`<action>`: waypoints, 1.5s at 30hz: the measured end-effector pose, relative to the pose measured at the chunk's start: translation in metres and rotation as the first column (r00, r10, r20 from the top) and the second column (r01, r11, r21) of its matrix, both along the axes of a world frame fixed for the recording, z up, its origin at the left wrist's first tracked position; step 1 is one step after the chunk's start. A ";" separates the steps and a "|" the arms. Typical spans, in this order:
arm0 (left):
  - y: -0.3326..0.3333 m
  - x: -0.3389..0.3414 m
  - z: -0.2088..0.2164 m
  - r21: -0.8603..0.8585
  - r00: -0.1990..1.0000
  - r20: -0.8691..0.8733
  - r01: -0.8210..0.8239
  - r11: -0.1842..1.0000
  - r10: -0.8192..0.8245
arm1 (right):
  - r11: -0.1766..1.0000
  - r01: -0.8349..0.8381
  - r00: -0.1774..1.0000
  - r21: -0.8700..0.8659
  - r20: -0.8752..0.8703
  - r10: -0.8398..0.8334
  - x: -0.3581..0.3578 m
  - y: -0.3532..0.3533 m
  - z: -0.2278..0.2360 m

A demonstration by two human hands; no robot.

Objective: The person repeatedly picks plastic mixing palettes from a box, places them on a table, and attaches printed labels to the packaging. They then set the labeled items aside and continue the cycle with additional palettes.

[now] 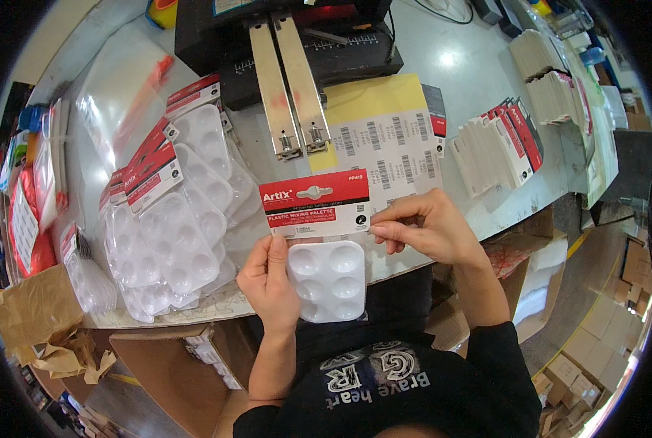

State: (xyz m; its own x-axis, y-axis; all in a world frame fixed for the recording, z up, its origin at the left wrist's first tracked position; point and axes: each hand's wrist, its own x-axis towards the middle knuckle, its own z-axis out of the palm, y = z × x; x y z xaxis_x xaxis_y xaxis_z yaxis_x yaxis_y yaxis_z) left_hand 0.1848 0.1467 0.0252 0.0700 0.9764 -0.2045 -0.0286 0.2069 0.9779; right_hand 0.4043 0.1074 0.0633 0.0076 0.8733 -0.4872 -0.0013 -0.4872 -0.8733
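A white plastic paint palette (327,281) with several round wells hangs below a red, black and white header card (315,204), at the table's near edge. My left hand (271,281) is closed on the card's lower left corner, thumb on its front. At the opposite edge, my right hand (432,226) pinches the card's lower right side; whether a small label is also between those fingertips, I cannot tell. Just beyond lies a sheet of barcode labels (403,146) on yellow backing, partly behind the card.
Packaged palettes (169,241) are heaped at the left. A black machine with two metal bars (286,87) stands at the back. Header cards (497,146) lie stacked at the right, with more card stacks (552,84) beyond. Open cardboard boxes (169,365) sit below the table edge.
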 end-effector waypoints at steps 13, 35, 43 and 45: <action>0.002 0.003 0.002 0.027 0.999 -0.047 -0.002 1.000 0.003 | 0.999 0.031 1.000 -0.020 -0.005 -0.031 -0.004 0.002 0.000; 0.070 0.028 -0.031 0.086 0.963 -0.269 0.053 0.995 -0.028 | 0.869 0.495 0.830 0.017 -0.306 -0.467 -0.024 0.066 -0.065; 0.024 0.011 -0.009 0.096 0.901 -0.412 0.189 0.977 -0.133 | 0.961 0.271 0.957 0.057 -0.118 -0.263 -0.024 0.049 -0.039; 0.010 -0.012 0.011 0.185 0.880 -0.455 0.244 0.952 -0.137 | 0.998 0.067 0.993 -0.017 -0.094 -0.068 -0.025 0.036 -0.029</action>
